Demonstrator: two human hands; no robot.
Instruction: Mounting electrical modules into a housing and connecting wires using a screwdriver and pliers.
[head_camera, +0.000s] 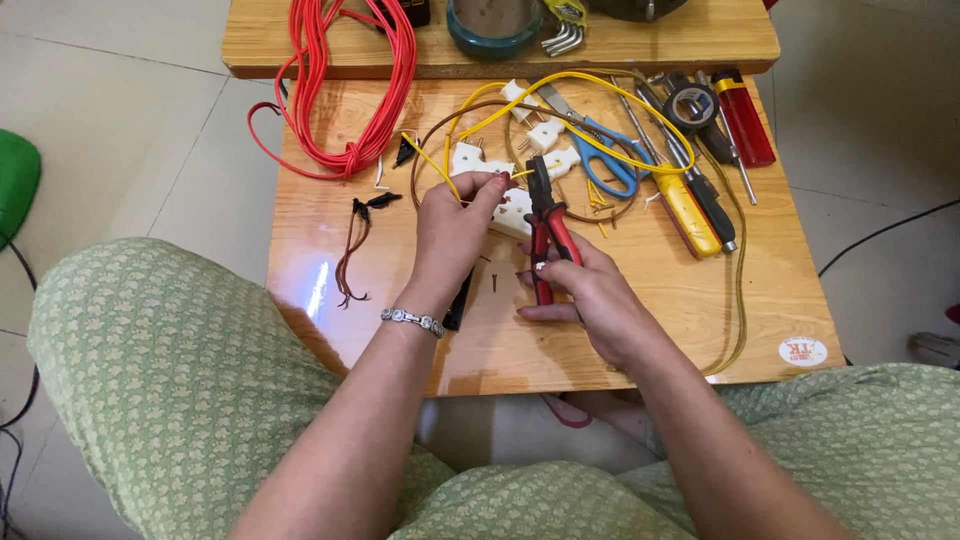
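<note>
red-handled pliers gripped in right hand, left hand fingers pinching yellow wire, wooden table

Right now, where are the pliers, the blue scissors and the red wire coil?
Pliers (548, 225), head view, on the red handles near the pivot.
Blue scissors (610, 165), head view, on a blue handle loop.
Red wire coil (385, 90), head view, on the bundled strands.

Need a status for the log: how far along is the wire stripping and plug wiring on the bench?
Done: short yellow offcuts lie by the blue scissors, so some cutting looks finished. In hand: the left hand pinches a wire end while the right hand works red-handled pliers at it. Left: several white plugs sit loose and apart, and the red wire coil lies bundled.
</note>
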